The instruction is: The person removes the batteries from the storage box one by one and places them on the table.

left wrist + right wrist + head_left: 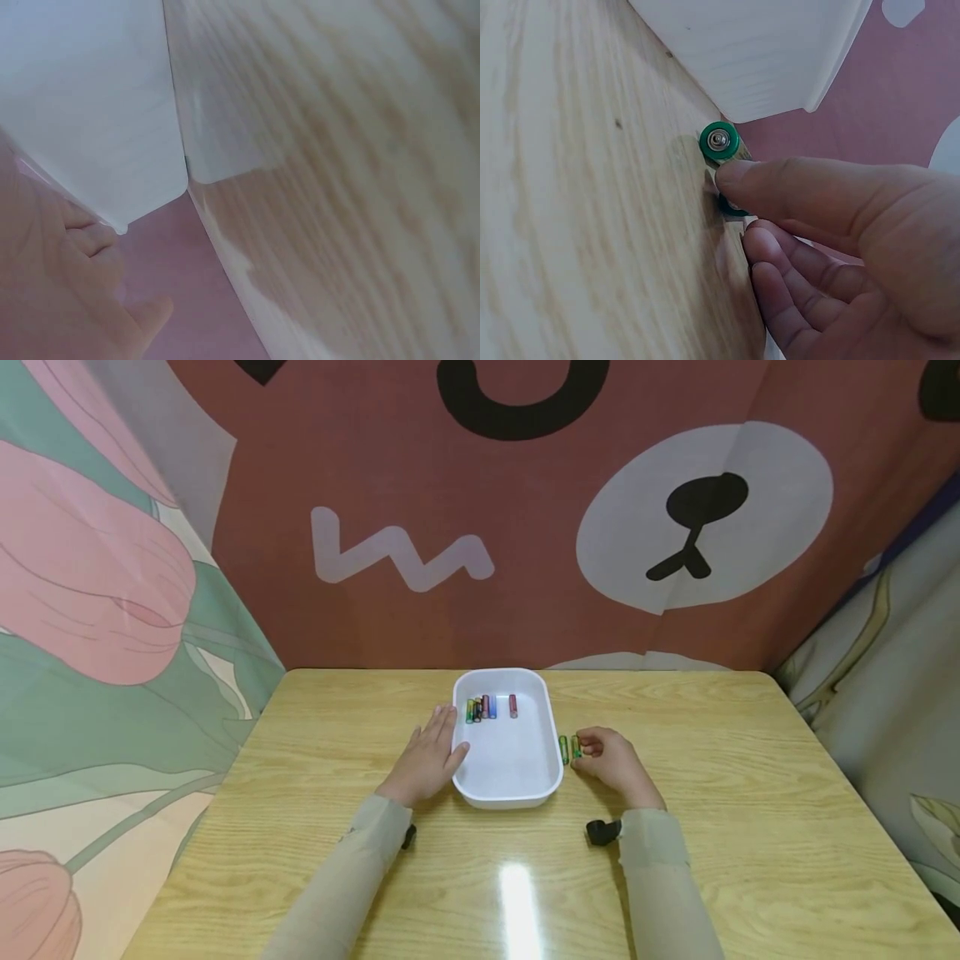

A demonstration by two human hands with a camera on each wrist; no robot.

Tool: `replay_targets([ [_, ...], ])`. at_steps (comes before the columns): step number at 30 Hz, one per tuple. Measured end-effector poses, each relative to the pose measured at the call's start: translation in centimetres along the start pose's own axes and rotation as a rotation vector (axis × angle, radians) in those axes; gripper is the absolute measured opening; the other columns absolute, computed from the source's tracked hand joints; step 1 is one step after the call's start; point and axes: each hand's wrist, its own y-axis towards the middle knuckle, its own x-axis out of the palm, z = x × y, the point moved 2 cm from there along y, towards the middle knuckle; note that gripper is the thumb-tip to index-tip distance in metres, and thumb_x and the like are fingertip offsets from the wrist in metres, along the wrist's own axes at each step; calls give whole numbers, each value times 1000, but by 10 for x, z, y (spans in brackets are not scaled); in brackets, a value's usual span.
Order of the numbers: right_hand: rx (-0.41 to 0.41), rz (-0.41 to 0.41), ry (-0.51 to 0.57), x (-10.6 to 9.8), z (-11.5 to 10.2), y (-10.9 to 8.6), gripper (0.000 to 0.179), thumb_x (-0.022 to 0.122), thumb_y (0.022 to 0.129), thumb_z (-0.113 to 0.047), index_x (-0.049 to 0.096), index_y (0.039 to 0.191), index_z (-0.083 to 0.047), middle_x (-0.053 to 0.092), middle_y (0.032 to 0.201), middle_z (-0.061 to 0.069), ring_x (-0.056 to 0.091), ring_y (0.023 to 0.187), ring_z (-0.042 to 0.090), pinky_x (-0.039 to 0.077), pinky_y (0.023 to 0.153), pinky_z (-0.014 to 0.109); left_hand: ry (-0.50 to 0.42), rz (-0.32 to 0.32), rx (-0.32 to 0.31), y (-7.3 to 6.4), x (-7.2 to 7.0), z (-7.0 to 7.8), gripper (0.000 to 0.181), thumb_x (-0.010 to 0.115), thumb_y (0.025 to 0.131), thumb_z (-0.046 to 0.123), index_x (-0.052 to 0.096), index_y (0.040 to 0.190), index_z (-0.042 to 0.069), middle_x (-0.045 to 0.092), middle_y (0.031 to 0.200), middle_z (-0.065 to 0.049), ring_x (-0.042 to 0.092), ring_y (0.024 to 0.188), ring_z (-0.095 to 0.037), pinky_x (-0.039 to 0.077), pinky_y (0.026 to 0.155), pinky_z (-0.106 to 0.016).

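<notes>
A white tray [507,768] stands on the table, with several batteries [485,707] side by side near its far left and a red battery [513,706] a little apart from them. My left hand [425,758] rests along the tray's left side, fingers straight, thumb over the rim. Right of the tray, two green batteries lie next to each other. My right hand [613,766] pinches the outer green battery [576,747] between thumb and fingers; the thumb hides most of it in the right wrist view. The other green battery [719,140] lies between it and the tray.
The wooden table [750,827] extends to both sides and ends at a printed curtain [525,610] behind the tray. Dark wrist devices, one being the black device [603,832], show below both sleeves.
</notes>
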Motion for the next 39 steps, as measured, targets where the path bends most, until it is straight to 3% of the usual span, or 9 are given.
replay_targets([
  [23, 19, -20, -21, -4, -6, -2, 55, 78, 87, -5, 56, 136, 7, 65, 118, 23, 62, 105, 33, 54, 92, 45, -6, -14, -11, 2, 1, -2, 73, 31, 109, 48, 4, 163, 6, 3, 170, -10, -2, 156, -27, 9, 124, -55],
  [33, -6, -20, -58, -12, -20, -8, 47, 67, 97, -6, 53, 140, 4, 62, 124, 25, 63, 113, 42, 58, 89, 49, -10, -16, -22, 2, 1, -2, 73, 31, 109, 48, 3, 163, 7, 2, 170, -8, -3, 156, -25, 8, 124, -55],
  [39, -38, 27, -72, -18, -29, -10, 42, 64, 99, -10, 56, 138, 3, 63, 124, 25, 64, 110, 41, 57, 89, 50, -8, -3, 0, 1, 0, -2, 73, 32, 109, 47, 5, 163, 5, 4, 170, -11, 1, 156, -29, 11, 123, -57],
])
